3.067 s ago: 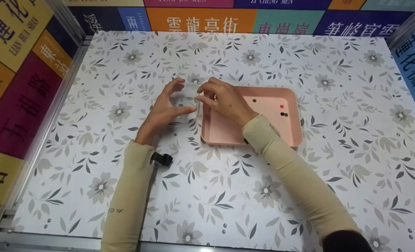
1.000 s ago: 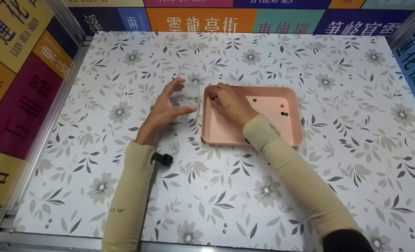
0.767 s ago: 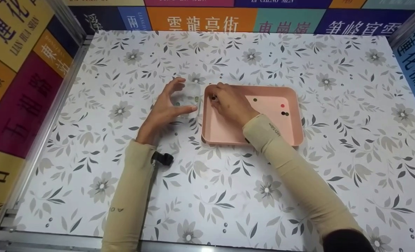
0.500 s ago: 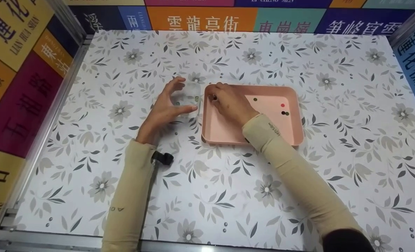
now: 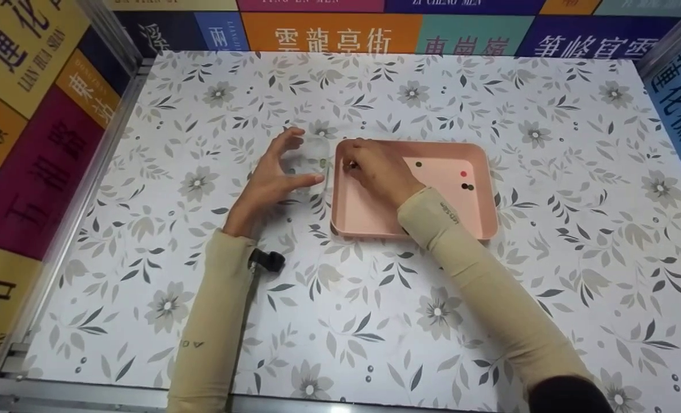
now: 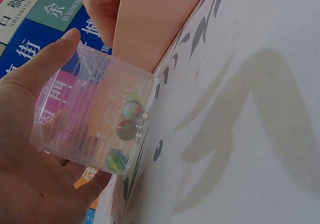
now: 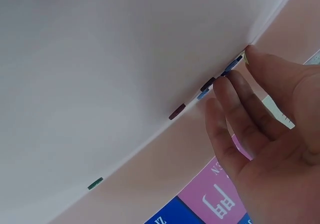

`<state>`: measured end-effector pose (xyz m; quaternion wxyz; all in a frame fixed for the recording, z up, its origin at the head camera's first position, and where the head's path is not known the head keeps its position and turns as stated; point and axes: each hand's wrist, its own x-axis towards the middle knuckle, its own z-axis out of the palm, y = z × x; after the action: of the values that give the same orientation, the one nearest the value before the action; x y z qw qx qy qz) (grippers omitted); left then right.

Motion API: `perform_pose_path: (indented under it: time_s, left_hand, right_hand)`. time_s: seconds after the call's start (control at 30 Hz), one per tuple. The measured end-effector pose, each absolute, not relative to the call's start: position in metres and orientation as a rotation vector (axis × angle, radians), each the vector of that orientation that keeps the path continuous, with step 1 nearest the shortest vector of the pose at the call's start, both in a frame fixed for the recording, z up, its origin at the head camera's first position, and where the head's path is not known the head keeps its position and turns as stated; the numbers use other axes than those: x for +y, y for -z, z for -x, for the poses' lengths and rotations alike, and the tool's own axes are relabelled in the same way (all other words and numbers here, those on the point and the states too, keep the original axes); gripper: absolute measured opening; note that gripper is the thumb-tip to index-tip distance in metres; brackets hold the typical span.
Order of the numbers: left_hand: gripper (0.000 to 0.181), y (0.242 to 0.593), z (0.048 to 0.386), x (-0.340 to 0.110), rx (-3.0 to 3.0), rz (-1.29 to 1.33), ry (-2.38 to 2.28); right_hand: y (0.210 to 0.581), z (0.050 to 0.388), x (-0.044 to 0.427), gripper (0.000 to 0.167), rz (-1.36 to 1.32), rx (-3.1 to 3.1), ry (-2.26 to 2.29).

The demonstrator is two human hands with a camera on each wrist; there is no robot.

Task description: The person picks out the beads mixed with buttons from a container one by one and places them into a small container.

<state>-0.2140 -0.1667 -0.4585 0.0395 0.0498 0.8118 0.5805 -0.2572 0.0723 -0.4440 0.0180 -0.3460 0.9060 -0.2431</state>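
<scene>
My left hand (image 5: 277,172) curves round a clear plastic box (image 6: 95,108), thumb along one side and fingers on the other. The box stands on the table just left of the pink tray (image 5: 369,221). Several glass marbles (image 6: 127,129) lie at its bottom. My right hand (image 5: 377,169) reaches into the tray's left end, fingers bent. In the right wrist view its thumb and fingertips are on either side of dark blue discs (image 7: 233,63) on the tray floor. Whether they pinch one is unclear. A small yellowish-green thing shows by the thumb tip, its kind unclear.
Towards the tray's right end lie a red disc (image 5: 463,174), a black disc (image 5: 464,186) and green discs (image 5: 419,164). The table has a floral cover (image 5: 340,332). Lettered panels (image 5: 329,34) wall its back and sides.
Three seconds ago my right hand was at the tray's left edge beside the box. It has since moved down into the tray. The left hand and the box have stayed in place.
</scene>
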Motion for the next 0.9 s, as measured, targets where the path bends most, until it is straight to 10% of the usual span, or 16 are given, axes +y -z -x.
perform_pose_path:
  time_s: [0.9]
  left_hand:
    - [0.092, 0.4588, 0.2131, -0.1660, 2.498, -0.138, -1.775]
  right_hand:
    - [0.4402, 0.2532, 0.0730, 0.018, 0.906, 2.823, 0.763]
